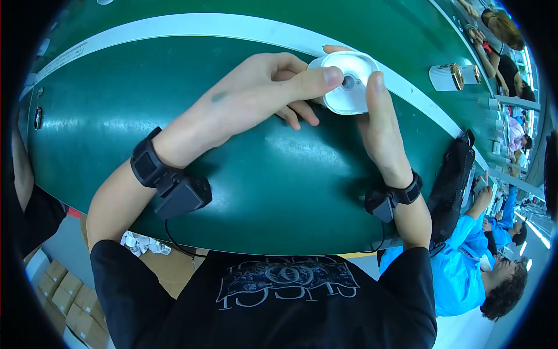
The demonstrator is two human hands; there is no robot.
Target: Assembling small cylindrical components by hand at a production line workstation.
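Both my hands hold a white, rounded-square plastic housing (356, 96) above the far part of the green table. Its shallow hollow face is turned up toward me, with a small round dark-centred hole in the middle. My left hand (256, 90) grips it from the left, the thumb reaching over the rim to the edge of the hole. On the right side, my right hand (382, 131) has its thumb along the rim. A fingertip shows behind the far edge; most of the other right fingers are hidden behind the housing.
A raised white strip (203, 24) curves across the green table (279, 192). Beyond it, at right, stand two white cylinders with gold-coloured rims (446, 77). A black bag (452, 189) lies at the right edge, near a person in blue (459, 279). Cardboard boxes (72, 291) sit lower left.
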